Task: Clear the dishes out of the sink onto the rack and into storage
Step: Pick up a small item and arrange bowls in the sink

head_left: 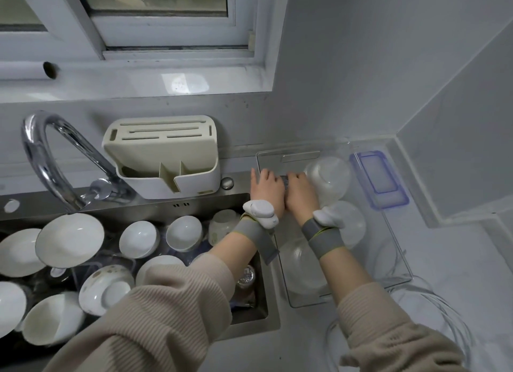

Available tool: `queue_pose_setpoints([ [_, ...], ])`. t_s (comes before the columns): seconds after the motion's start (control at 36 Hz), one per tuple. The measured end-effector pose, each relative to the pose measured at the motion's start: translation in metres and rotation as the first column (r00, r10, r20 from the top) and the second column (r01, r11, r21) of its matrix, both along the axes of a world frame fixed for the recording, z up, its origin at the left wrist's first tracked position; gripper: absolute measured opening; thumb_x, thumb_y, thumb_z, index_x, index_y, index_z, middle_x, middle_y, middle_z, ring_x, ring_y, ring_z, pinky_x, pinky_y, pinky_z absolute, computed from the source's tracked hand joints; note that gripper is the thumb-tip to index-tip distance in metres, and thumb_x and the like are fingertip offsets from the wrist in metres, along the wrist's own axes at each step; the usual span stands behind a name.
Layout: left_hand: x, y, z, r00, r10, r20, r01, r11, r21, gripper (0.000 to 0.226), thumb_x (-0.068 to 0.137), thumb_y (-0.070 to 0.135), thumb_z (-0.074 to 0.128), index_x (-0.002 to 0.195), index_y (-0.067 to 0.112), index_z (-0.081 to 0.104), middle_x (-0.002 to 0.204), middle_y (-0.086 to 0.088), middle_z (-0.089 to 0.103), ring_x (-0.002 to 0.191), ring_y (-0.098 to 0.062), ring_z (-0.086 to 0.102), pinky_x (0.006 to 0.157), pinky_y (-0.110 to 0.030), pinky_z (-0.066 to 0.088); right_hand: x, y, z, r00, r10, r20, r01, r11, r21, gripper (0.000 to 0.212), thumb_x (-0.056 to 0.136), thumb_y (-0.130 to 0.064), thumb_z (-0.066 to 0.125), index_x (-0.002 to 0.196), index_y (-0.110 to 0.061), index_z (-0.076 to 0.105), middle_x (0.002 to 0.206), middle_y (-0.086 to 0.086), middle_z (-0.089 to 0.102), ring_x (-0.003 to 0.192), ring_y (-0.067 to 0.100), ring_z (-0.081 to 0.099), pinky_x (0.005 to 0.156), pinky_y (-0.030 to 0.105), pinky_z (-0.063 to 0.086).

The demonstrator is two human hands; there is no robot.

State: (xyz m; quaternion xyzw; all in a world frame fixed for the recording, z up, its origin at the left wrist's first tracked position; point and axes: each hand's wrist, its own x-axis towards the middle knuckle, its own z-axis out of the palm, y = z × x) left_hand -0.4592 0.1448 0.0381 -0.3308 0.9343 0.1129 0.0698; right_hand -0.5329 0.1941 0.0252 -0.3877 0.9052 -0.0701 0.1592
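The steel sink [194, 205] at the left holds several white bowls [69, 238], some upturned, and a glass jar [245, 277] at its right end. Right of it lies a clear drying tray [399, 249] with upturned glass bowls [330, 180] on it. My left hand [266, 185] and my right hand [301, 190] are close together over the tray's far left corner. Both curl round a small greyish glass item [286, 181] that shows only as a sliver between them. The right hand sits against the far glass bowl.
A chrome faucet [47, 155] arches over the sink's back edge. A cream knife and utensil holder [163, 155] stands behind the sink. A blue-rimmed lid [380, 177] lies right of the tray. More clear glass bowls [433, 310] sit on the counter near my right sleeve.
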Motion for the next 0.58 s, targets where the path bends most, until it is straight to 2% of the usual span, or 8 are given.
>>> queue_pose_setpoints([
  [0.06,0.004,-0.004,-0.005,0.991,-0.011,-0.134,0.021,0.997,0.074,0.044,0.095,0.021,0.045,0.138,0.014,0.045,0.146,-0.006,0.039,0.140,-0.023,0.024,0.120,-0.042,0.005,-0.002,-0.002,0.006,1.000,-0.011,0.029,0.011,1.000,-0.020,0.030,0.094,-0.011,0.046,0.123,-0.005,0.053,0.125,0.020,0.051,0.108,0.038,0.056,0.086,0.038,0.045],
  [0.11,0.012,-0.005,-0.007,0.947,0.011,-0.320,0.032,0.991,0.132,0.050,0.086,0.016,0.052,0.136,0.015,0.050,0.144,-0.005,0.043,0.136,-0.025,0.032,0.116,-0.040,0.016,-0.003,-0.005,0.011,0.999,-0.016,0.033,0.017,0.999,-0.029,0.032,0.091,-0.010,0.049,0.121,-0.005,0.055,0.122,0.020,0.055,0.109,0.037,0.057,0.086,0.037,0.044],
  [0.17,0.021,-0.004,-0.007,0.847,0.100,-0.522,0.000,0.982,0.187,0.049,0.079,0.005,0.054,0.128,0.010,0.058,0.137,-0.008,0.050,0.129,-0.029,0.042,0.106,-0.040,0.032,-0.003,-0.006,0.017,0.999,-0.027,0.034,0.029,0.998,-0.055,0.033,0.089,-0.011,0.052,0.121,-0.005,0.056,0.120,0.021,0.060,0.111,0.036,0.057,0.083,0.036,0.044],
  [0.25,0.037,-0.004,-0.009,0.684,0.186,-0.705,-0.087,0.981,0.174,0.047,0.076,-0.004,0.053,0.122,0.005,0.060,0.131,-0.013,0.053,0.124,-0.030,0.045,0.103,-0.037,0.039,0.001,-0.006,0.024,0.998,-0.058,0.025,0.060,0.995,-0.077,0.035,0.090,-0.013,0.052,0.123,-0.003,0.056,0.122,0.021,0.060,0.113,0.036,0.056,0.083,0.036,0.045],
  [0.33,0.051,-0.007,-0.014,0.602,0.265,-0.753,-0.160,0.964,0.211,0.047,0.077,-0.004,0.052,0.123,0.004,0.058,0.128,-0.013,0.053,0.120,-0.030,0.047,0.104,-0.037,0.039,0.011,-0.005,0.029,0.994,-0.112,-0.017,0.110,0.988,-0.105,0.032,0.092,-0.010,0.046,0.121,-0.003,0.059,0.119,0.019,0.062,0.109,0.037,0.058,0.080,0.037,0.047],
  [0.42,0.070,-0.010,-0.026,0.550,0.375,-0.746,-0.223,0.927,0.302,0.045,0.079,-0.005,0.050,0.122,0.005,0.056,0.124,-0.011,0.054,0.116,-0.027,0.048,0.101,-0.037,0.041,0.037,-0.011,0.036,0.988,-0.147,-0.041,0.135,0.967,-0.218,0.031,0.092,-0.009,0.043,0.118,-0.006,0.059,0.117,0.015,0.062,0.108,0.035,0.056,0.078,0.037,0.045],
  [0.5,0.089,-0.010,-0.043,0.552,0.445,-0.705,-0.285,0.896,0.342,0.042,0.078,-0.006,0.051,0.118,0.006,0.057,0.117,-0.011,0.055,0.110,-0.027,0.048,0.096,-0.035,0.041,0.069,-0.022,0.040,0.988,-0.118,-0.101,0.075,0.931,-0.357,0.032,0.091,-0.011,0.045,0.122,-0.011,0.055,0.120,0.009,0.057,0.112,0.028,0.051,0.090,0.039,0.044],
  [0.58,0.108,-0.009,-0.060,0.603,0.486,-0.633,-0.312,0.874,0.374,0.035,0.079,-0.005,0.053,0.112,0.004,0.058,0.111,-0.013,0.056,0.102,-0.031,0.049,0.089,-0.036,0.040,0.101,-0.036,0.040,0.991,-0.036,-0.131,-0.025,0.900,-0.436,0.034,0.089,-0.011,0.047,0.122,-0.012,0.057,0.121,0.007,0.057,0.113,0.026,0.049,0.094,0.035,0.040],
])
